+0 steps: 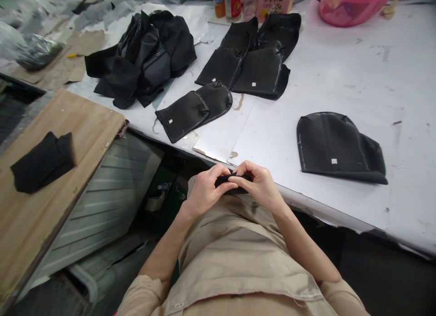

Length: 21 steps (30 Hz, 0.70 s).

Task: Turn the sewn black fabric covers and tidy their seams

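Note:
At the front edge of the white-covered table, my left hand (pixel 207 188) and my right hand (pixel 260 184) pinch a small black fabric piece (pixel 233 183) between thumbs and fingers. The hands nearly meet, and most of that piece is hidden behind them and my apron. Just beyond lie two overlapping black sewn pieces (pixel 185 115), the nearer with a small white tag. Farther back, several similar black sewn pieces (pixel 259 70) overlap one another. Another black sewn piece (pixel 327 141) with a white tag lies to the right.
A crumpled heap of black material (pixel 150 57) sits at the back left. On the wooden board (pixel 68 125) at left rests a folded black piece (pixel 44 161). A pink basket (pixel 354 7), bottles (pixel 233 4) and a plastic bag (pixel 37 50) stand around the far side.

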### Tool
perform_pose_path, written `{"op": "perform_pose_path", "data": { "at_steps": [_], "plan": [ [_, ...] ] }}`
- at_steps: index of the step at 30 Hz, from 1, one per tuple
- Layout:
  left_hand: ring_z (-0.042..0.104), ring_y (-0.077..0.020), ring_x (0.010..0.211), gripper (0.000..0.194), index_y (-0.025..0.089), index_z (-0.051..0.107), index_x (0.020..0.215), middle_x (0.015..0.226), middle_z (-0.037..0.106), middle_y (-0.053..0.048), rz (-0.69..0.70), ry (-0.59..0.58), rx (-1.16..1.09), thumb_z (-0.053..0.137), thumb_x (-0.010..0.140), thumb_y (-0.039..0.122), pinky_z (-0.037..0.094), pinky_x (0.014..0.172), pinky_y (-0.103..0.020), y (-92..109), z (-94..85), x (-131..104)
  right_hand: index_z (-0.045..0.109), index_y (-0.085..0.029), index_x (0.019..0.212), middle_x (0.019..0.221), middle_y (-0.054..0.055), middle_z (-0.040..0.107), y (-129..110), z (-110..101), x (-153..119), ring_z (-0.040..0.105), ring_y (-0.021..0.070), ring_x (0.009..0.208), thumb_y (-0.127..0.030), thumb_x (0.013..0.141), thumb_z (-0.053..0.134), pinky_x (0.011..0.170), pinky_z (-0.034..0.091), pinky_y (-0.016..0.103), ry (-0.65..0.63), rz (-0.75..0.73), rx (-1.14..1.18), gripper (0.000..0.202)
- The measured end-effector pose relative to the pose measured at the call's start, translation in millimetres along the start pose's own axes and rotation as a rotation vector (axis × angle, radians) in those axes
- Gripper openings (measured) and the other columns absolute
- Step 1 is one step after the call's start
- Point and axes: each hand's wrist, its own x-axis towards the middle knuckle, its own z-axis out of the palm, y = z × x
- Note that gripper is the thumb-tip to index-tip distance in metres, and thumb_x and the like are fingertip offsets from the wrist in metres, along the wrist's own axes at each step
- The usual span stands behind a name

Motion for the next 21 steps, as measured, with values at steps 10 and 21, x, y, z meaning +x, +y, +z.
{"op": "perform_pose_path", "data": {
  "at_steps": [10,21],
  "plan": [
    [0.039,-0.0092,0.06,0.035,0.016,0.055,0.072,0.066,0.045,0.003,-0.336,-0.001,-0.527,0.07,0.082,0.046,0.031,0.055,-0.021,-15,3.3,7,0.058,-0.019,0.079,0.07,-0.002,0.049,21,-16,-3,0.04,0.0121,0.064,-0.046,0.083,0.069,0.058,0.033,0.026,-0.156,0.117,0.078,0.03],
    [0.04,-0.0063,0.054,0.039,0.014,0.054,0.072,0.062,0.048,0.004,-0.518,-0.049,-0.855,0.073,0.08,0.047,0.029,0.05,-0.019,-21,11.5,8,0.057,-0.018,0.074,0.065,-0.004,0.048,25,-11,2,0.038,0.0104,0.059,-0.052,0.075,0.075,0.057,0.03,0.025,-0.132,0.286,0.307,0.038]
  ]
}}
